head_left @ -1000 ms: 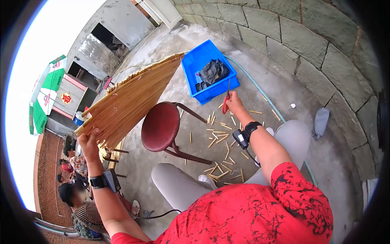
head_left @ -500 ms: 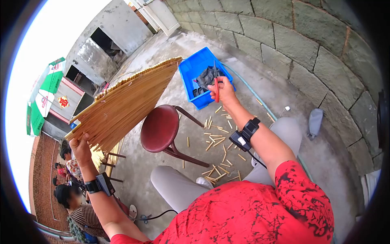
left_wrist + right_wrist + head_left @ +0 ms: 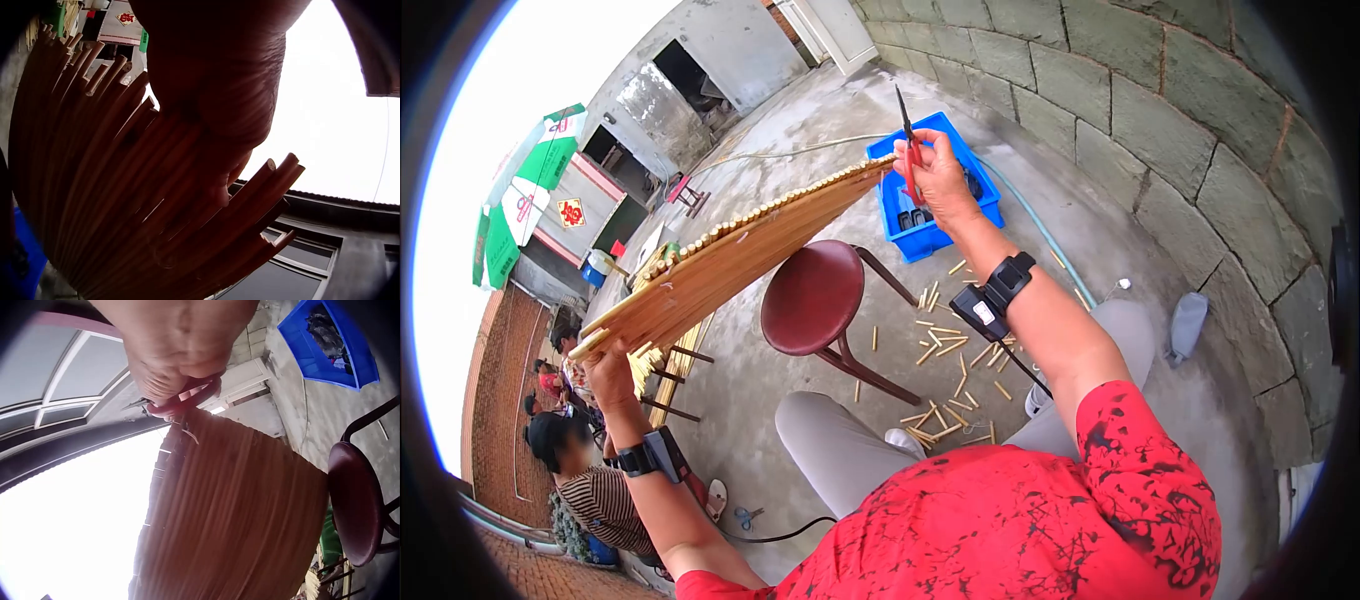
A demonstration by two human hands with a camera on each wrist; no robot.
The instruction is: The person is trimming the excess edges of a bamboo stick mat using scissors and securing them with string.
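A mat of tied straw-coloured stalks (image 3: 745, 262) is held up slantwise at the left, its far part overlapping the red round stool (image 3: 812, 298) in the head view. My left hand (image 3: 610, 378) grips its near left corner; in the left wrist view the fingers lie over uneven stalk ends (image 3: 100, 69). My right hand (image 3: 942, 182) holds red-handled scissors (image 3: 913, 165), blades pointing up and away, with its fingers right at the mat's far right corner. In the right wrist view, the scissors' red handle (image 3: 187, 403) loops around the fingers beside that corner.
A blue bin (image 3: 918, 243) with dark items stands beyond the stool. Several cut stalk pieces (image 3: 948, 340) litter the concrete, where a hose (image 3: 1040, 225) runs past a grey pouch (image 3: 1187, 328). Another pair of scissors (image 3: 747, 517) lies near a seated person (image 3: 605, 510) at the left.
My right hand, still holding the scissors, has risen from in front of the blue bin to the mat's far right corner. The mat now appears tilted flatter, showing more of its stalk edge.
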